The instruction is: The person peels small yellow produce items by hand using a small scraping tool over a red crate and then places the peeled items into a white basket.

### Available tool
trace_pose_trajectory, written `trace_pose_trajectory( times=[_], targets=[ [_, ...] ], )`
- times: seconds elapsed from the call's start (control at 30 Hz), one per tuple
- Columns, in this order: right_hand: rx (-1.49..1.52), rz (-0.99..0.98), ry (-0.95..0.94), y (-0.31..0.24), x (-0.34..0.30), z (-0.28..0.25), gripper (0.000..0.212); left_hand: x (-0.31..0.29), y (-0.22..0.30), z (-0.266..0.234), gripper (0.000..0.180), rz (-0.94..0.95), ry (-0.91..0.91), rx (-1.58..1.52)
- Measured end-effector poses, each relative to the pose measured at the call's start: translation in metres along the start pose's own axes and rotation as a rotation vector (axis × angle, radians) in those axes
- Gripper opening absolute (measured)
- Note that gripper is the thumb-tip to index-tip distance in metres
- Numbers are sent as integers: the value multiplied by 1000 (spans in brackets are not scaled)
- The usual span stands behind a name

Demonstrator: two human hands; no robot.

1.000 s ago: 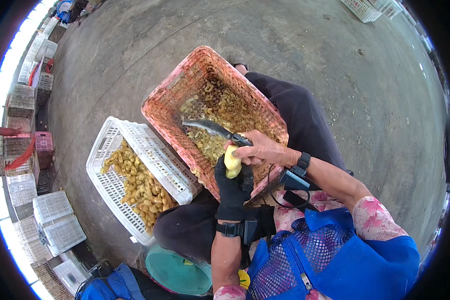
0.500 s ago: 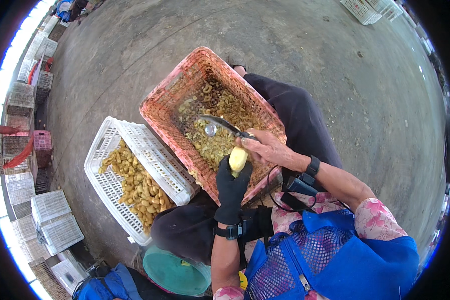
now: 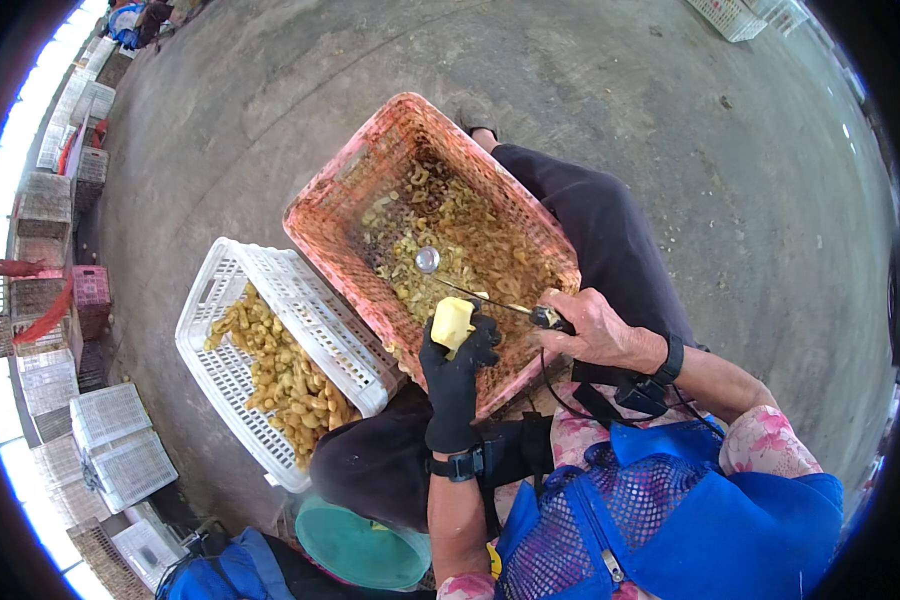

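Observation:
In its black glove, my left hand (image 3: 455, 365) holds a pale yellow peeled piece of ginger (image 3: 452, 322) above the near part of a pink plastic crate (image 3: 335, 180). My bare right hand (image 3: 602, 330) is closed round the dark handle of a knife (image 3: 550, 318). Its slim blade points left over the crate, just beyond the ginger and seemingly apart from it. Yellow-brown peelings and scraps (image 3: 470, 235) cover the crate's bottom. A small round shiny object (image 3: 427, 260) shows above the scraps near the blade's tip.
Left of the crate, a white basket (image 3: 205, 335) holds many knobby ginger roots (image 3: 290, 375), with another white basket piece (image 3: 315, 310) leaning across it. A green tub (image 3: 360, 545) stands by my left knee. Stacked crates (image 3: 120, 430) line the left side. Someone's blue clothing (image 3: 225, 570) shows lower left.
My right hand has drawn the knife right and toward me, away from the ginger. My left hand has turned the ginger, with its fingers now spread more under it.

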State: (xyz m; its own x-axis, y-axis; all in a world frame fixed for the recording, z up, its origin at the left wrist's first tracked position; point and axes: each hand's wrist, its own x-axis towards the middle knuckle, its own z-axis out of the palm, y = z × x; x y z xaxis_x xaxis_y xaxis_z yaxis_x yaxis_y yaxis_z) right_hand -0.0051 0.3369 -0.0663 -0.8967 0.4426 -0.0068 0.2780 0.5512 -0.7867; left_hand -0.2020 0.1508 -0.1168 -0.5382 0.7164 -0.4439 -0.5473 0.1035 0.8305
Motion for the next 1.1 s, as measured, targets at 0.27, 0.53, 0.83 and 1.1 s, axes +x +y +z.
trace_pose_trajectory(
  times=[0.27, 0.53, 0.83, 1.1],
  targets=[
    [41, -70, -33, -7, -6, -30, 40, 0, -11, 6, 52, -122, -290, -417],
    [-75, -56, -34, 10, -9, -44, 38, 5, -7, 23, 62, -238, -204, -549],
    [-173, -193, -28, 23, 11, -30, 33, 22, -8, 15, 69, -266, -320, -543],
    [-342, -210, 33, 48, 19, -8, 37, 19, -9, 25, 58, -306, -29, -456]
  ],
)
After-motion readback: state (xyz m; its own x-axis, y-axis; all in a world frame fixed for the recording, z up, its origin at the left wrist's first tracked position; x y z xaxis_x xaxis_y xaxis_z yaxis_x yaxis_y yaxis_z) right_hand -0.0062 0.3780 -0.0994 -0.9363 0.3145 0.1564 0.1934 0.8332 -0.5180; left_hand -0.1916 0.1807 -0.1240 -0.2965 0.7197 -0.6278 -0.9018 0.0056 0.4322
